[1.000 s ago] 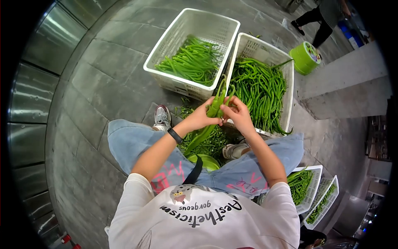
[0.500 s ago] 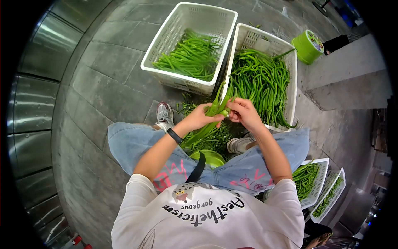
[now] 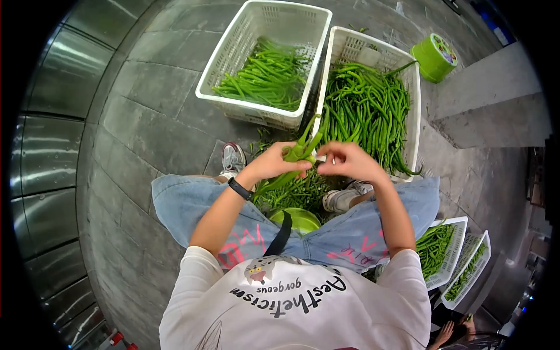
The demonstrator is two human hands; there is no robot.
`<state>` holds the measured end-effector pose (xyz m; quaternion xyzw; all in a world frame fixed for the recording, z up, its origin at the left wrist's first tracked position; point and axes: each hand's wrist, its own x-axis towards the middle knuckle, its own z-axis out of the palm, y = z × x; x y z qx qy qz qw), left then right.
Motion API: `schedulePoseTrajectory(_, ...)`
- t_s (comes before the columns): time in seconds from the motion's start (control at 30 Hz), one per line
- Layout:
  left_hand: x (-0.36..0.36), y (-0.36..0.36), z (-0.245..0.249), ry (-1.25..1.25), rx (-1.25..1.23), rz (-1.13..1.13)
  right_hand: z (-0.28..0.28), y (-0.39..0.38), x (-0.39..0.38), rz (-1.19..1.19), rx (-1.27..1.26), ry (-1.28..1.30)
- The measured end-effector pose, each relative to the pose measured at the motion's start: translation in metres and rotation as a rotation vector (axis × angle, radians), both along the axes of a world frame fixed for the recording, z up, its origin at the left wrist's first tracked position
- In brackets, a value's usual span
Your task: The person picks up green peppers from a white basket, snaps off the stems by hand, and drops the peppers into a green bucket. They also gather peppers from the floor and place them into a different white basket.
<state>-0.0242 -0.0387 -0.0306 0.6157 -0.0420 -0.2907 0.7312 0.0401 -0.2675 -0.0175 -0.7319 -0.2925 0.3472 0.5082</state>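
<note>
My left hand [image 3: 280, 162], with a dark band on its wrist, is closed around a small bunch of long green peppers [image 3: 303, 150] above the gap between my feet. Close beside it on the right, my right hand [image 3: 345, 160] has its fingers curled together at the stem ends. A small pale, hard-edged piece [image 3: 319, 158] shows at those fingertips, too small to identify. Beyond the hands stands a white crate [image 3: 415, 105] full of long green peppers [image 3: 367, 108]. To its left, another white crate [image 3: 205, 81] holds a smaller heap of peppers [image 3: 265, 76].
Green scraps [image 3: 291, 195] cover the floor between my shoes, near a green stool [image 3: 297, 220] under me. Another green stool [image 3: 433, 58] stands beside a grey pillar [image 3: 490, 99]. White baskets [image 3: 461, 245] of peppers sit at right, with another person's hands [image 3: 446, 333] below them.
My right hand has turned and drawn slightly right from the peppers, and the pale piece now shows at its fingertips. My left hand keeps its bunch. Another person's hands have appeared at lower right.
</note>
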Motion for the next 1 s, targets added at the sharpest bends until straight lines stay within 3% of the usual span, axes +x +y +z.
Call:
schedulePoseTrajectory(0.03, 0.0, 0.0, 0.0, 0.003, 0.035, -0.036, -0.001, 0.001, 0.004, -0.091, 0.164, 0.182)
schedulePoseTrajectory(0.13, -0.001, -0.006, 0.001, -0.008, 0.013, -0.089, 0.014, -0.001, 0.011, -0.295, 0.27, 0.434)
schedulePoseTrajectory(0.47, -0.004, -0.009, -0.005, 0.095, -0.093, 0.089, -0.003, 0.013, -0.006, -0.286, 0.262, 0.418)
schedulePoseTrajectory(0.7, -0.007, -0.008, -0.006, 0.057, -0.218, 0.04, -0.014, 0.014, -0.011, -0.27, 0.566, 1.019)
schedulePoseTrajectory(0.8, -0.006, -0.007, 0.002, 0.043, -0.234, 0.088, -0.013, 0.011, -0.007, -0.252, 0.613, 1.003)
schedulePoseTrajectory(0.83, -0.004, -0.005, 0.006, 0.05, -0.226, 0.126, -0.008, 0.008, -0.002, -0.207, 0.555, 0.91)
schedulePoseTrajectory(0.87, -0.002, -0.004, 0.008, 0.055, -0.217, 0.167, -0.005, 0.0, 0.003, -0.13, 0.328, 0.763)
schedulePoseTrajectory(0.93, 0.002, -0.001, 0.004, 0.065, -0.159, 0.227, -0.007, 0.0, 0.003, 0.085, 0.087, 0.333)
schedulePoseTrajectory(1.0, 0.004, 0.003, -0.001, 0.04, -0.051, 0.229, -0.007, 0.001, 0.001, -0.011, 0.012, 0.19)
